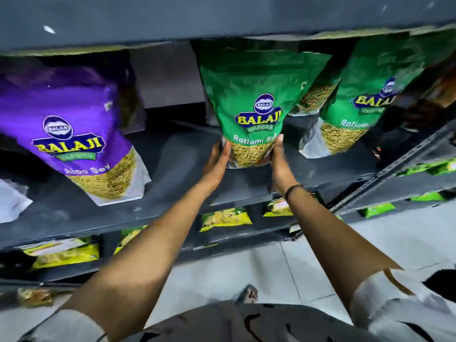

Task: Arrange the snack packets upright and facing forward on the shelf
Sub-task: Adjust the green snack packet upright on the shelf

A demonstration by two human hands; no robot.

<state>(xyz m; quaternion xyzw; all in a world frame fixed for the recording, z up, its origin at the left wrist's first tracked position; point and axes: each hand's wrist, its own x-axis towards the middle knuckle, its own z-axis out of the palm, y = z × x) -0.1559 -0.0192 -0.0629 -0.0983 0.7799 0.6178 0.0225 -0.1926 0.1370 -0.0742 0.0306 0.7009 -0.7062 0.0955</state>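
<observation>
A green Ratlami Sev packet point(256, 99) stands upright in the middle of the dark shelf point(172, 193), its front label facing me. My left hand point(218, 164) presses its lower left side and my right hand point(280, 164) its lower right side. A purple Aloo Sev packet point(74, 134) stands to the left, label forward. Another green packet point(357, 107) stands at the right, and a further green packet point(313, 95) sits behind, between the two green ones.
The shelf above point(222, 18) hangs low over the packet tops. Lower shelves hold yellow-green packets point(225, 218). A white packet point(12, 201) lies at the far left. A slotted metal upright point(407, 156) crosses the right side. Tiled floor point(283, 262) lies below.
</observation>
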